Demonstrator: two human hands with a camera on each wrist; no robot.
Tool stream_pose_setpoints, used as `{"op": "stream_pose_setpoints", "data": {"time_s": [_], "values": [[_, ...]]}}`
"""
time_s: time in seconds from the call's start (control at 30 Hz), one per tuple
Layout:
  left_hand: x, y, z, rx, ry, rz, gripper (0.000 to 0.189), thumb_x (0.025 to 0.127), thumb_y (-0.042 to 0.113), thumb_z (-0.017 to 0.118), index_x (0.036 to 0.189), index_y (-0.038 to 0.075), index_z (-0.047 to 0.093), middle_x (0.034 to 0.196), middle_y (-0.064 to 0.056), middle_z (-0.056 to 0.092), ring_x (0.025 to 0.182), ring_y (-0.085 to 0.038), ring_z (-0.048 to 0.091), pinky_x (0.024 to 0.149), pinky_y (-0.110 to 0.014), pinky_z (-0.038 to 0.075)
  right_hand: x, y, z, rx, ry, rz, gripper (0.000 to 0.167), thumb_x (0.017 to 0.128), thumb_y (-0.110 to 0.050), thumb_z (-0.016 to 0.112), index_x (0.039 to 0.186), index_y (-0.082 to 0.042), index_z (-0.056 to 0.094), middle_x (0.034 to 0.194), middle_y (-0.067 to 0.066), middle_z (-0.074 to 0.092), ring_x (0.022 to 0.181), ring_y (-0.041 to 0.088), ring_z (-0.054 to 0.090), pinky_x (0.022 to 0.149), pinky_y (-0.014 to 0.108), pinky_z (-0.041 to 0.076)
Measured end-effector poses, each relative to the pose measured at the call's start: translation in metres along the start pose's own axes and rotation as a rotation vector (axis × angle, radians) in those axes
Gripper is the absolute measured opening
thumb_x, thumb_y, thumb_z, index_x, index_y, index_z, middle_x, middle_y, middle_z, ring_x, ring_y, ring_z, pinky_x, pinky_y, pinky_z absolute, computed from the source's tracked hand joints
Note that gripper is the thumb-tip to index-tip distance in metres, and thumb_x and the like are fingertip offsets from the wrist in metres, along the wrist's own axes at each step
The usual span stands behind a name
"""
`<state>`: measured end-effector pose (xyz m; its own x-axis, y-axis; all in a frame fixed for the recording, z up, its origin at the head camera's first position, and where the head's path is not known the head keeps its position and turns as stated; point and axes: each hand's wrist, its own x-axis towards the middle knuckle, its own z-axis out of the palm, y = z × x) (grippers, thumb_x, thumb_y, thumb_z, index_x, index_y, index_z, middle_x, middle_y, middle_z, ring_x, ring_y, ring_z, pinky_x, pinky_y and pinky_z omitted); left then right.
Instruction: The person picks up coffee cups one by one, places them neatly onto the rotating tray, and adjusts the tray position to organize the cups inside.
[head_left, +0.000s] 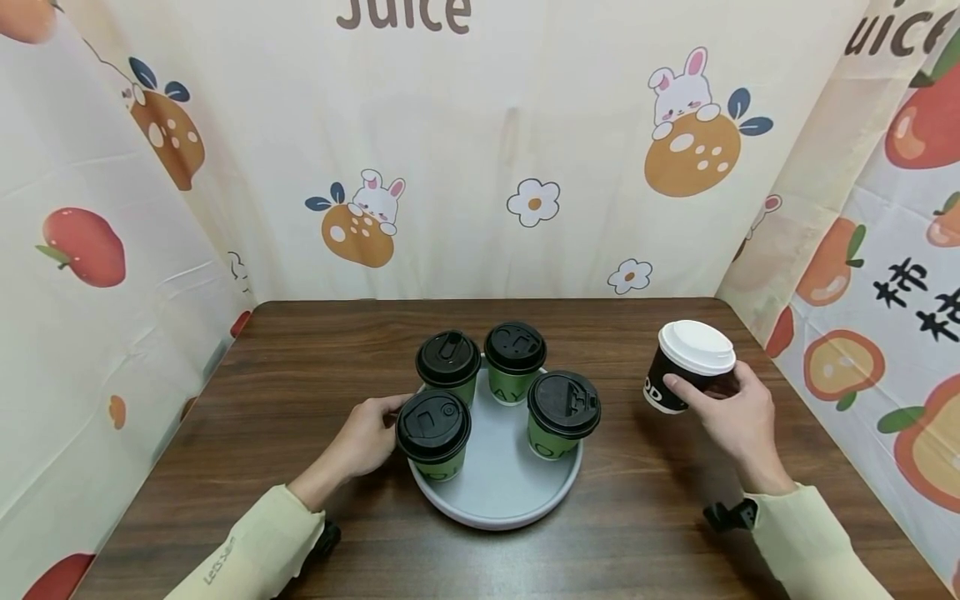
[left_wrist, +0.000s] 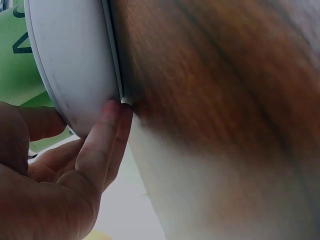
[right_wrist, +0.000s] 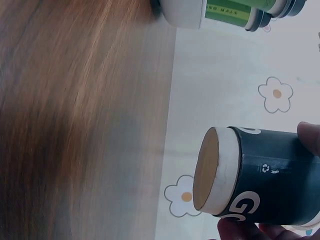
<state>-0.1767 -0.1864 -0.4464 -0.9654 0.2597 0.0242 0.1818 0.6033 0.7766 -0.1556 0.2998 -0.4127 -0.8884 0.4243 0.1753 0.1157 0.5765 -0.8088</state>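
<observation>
A round pale grey tray (head_left: 498, 492) carries several green paper cups with black lids, one of them the front left cup (head_left: 433, 429). My left hand (head_left: 360, 437) is at the tray's left edge, and in the left wrist view it grips the tray wall (left_wrist: 75, 65), thumb at the rim and fingertips (left_wrist: 112, 110) at its lower edge. On the right, my right hand (head_left: 738, 417) holds a black paper cup (head_left: 663, 371) with a white lid (head_left: 697, 346), thumb and fingers around its side. The right wrist view shows this cup's bare bottom (right_wrist: 206, 170), held above the table.
The brown wooden table (head_left: 637, 517) lies under everything. Printed cloth walls enclose it at the back (head_left: 450, 125), the left (head_left: 82, 350) and the right (head_left: 885, 350). The tray stands between the two hands, with the green cups close together on it.
</observation>
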Motion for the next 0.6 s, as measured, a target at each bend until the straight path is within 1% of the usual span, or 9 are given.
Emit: {"op": "stream_pose_setpoints", "data": {"time_s": [0.1,0.2,0.33,0.6], "values": [[0.0,0.0,0.0,-0.001,-0.001,0.004,0.035,0.099,0.008,0.066,0.134,0.007,0.068,0.107,-0.001,0.075,0.088,-0.013,0.063,0.081,-0.034,0.052,-0.004,-0.002,0.0,0.027,-0.006,-0.019,0.069,0.08,-0.04,0.089,0.133,-0.008,0.058,0.113,0.001,0.063,0.092,0.002,0.057,0.073,0.008,0.047],[0.0,0.0,0.0,-0.001,-0.002,0.01,0.036,0.099,0.008,0.066,0.135,0.007,0.068,0.112,-0.002,0.075,0.089,-0.013,0.063,0.082,-0.034,0.052,-0.008,-0.005,0.0,0.045,-0.011,-0.034,0.062,0.08,-0.039,0.089,0.128,-0.012,0.06,0.107,-0.005,0.063,0.091,0.004,0.057,0.073,0.009,0.047],[0.0,0.0,0.0,0.0,-0.004,0.01,0.036,0.099,0.008,0.066,0.135,0.006,0.067,0.116,-0.003,0.074,0.091,-0.013,0.063,0.084,-0.036,0.053,-0.014,-0.009,-0.001,0.057,-0.03,-0.066,0.058,0.081,-0.036,0.089,0.127,-0.015,0.061,0.102,-0.009,0.063,0.09,0.007,0.058,0.071,0.01,0.048],[-0.001,0.001,0.0,0.003,-0.004,0.013,0.037,0.098,0.007,0.065,0.136,0.007,0.067,0.116,-0.003,0.074,0.092,-0.013,0.064,0.085,-0.036,0.053,-0.026,-0.014,-0.004,0.113,-0.09,-0.141,0.057,0.083,-0.026,0.089,0.132,-0.016,0.061,0.109,-0.011,0.066,0.094,0.004,0.064,0.077,0.01,0.05]]}}
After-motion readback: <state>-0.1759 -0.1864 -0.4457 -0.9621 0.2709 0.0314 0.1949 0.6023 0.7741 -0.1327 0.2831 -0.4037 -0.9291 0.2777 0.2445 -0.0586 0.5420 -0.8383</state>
